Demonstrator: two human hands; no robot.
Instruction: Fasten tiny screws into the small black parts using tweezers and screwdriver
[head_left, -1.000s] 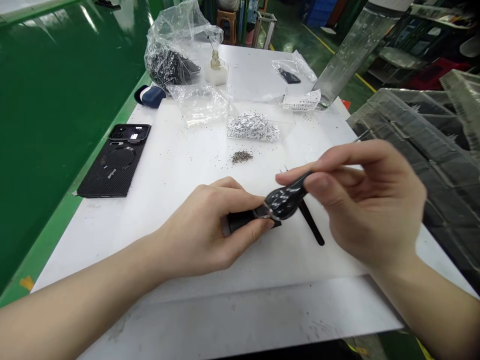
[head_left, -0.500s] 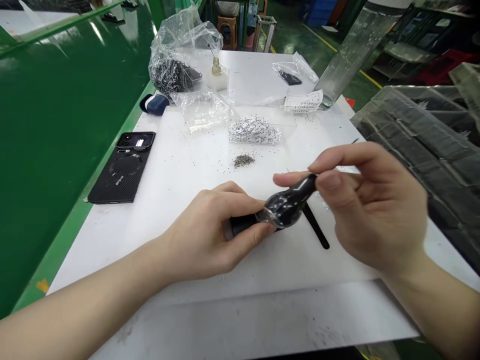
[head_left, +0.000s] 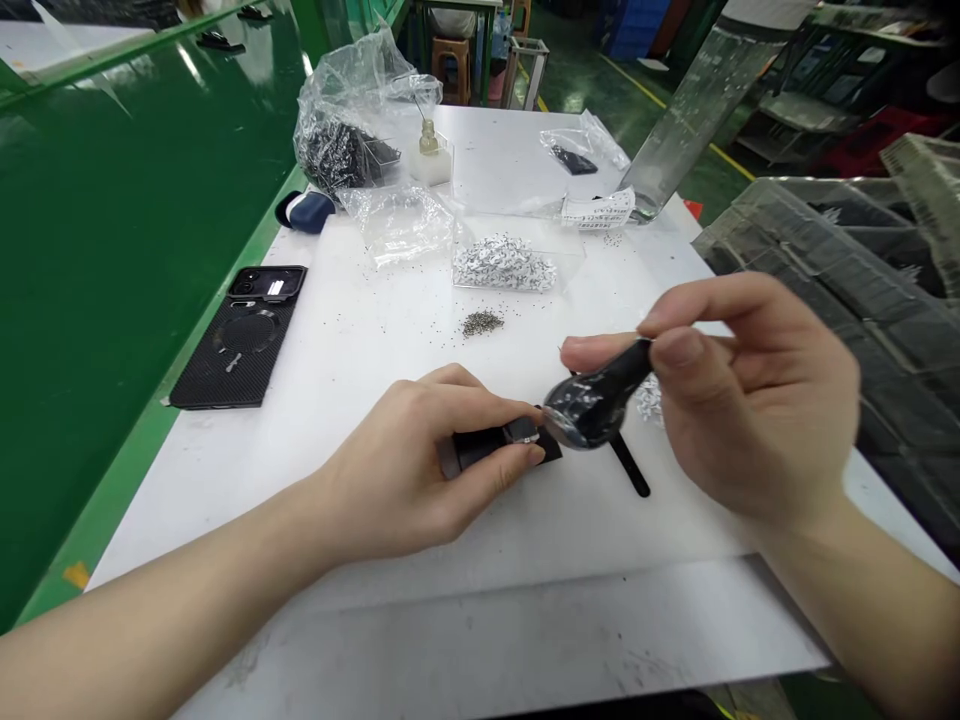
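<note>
My left hand (head_left: 427,460) is closed round a small black blocky part (head_left: 487,442), with its end showing between thumb and forefinger. My right hand (head_left: 750,400) pinches the narrow end of a glossy black bulb-ended tool (head_left: 592,405). The tool's thick rounded end points at the part, near my left fingertips; whether they touch I cannot tell. Below the tool, a slim black stick-like tool (head_left: 634,470) lies on the white mat (head_left: 360,350), partly hidden. Beyond my hands is a pile of tiny metal pieces (head_left: 482,323).
A clear tray of small white pieces (head_left: 504,265) stands behind the pile. At left lies a black phone (head_left: 236,340). Farther back are a plastic bag of black parts (head_left: 341,150), a small bottle (head_left: 428,140) and a tall clear cylinder (head_left: 705,110). Grey bins (head_left: 840,270) flank the right edge.
The black bulb-ended tool has moved slightly right with my right hand, away from the part. The part's end now shows between my left fingertips. The whole view has shifted slightly.
</note>
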